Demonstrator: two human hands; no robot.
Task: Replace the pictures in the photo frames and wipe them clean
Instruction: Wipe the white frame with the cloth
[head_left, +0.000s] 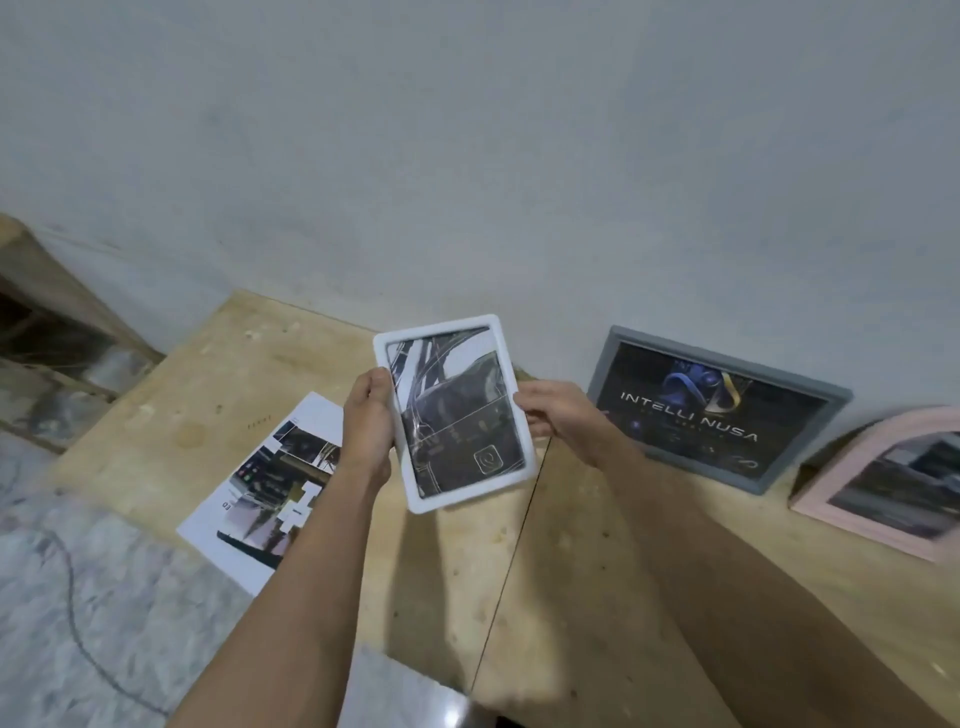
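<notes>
1. Grip, left: the left hand (368, 415) grips the left long edge of the white rectangular plastic photo frame (453, 413), fingers curled round the rim with the thumb on the front border
2. Grip, right: the right hand (556, 415) holds the right long edge of the same frame; fingertips pinch the rim, the rest of the hand behind and beside it
3. Position of held item: the white frame is raised above the light plywood bench (571, 545), clear of the surface, upright in portrait and tilted slightly, front face toward the camera. It carries a dark print with pale streaks and a small square emblem near the lower right corner
4. Second frame: a grey rectangular photo frame (719, 410) stands on the bench to the right, leaning back against the pale plastered wall (467, 156). Its dark picture reads "INTELLI NUSA"
5. Third frame: a pink arch-topped photo frame (883, 478) stands at the far right, just beside the grey one, also propped toward the wall; partly cut by the picture edge and blurred
6. Loose paper: a white printed sheet with several photographs (260, 488) lies flat on the bench left of the left forearm, one corner overhanging the near edge
7. Surroundings: grey marbled floor (78, 597) shows below the bench at lower left
</notes>
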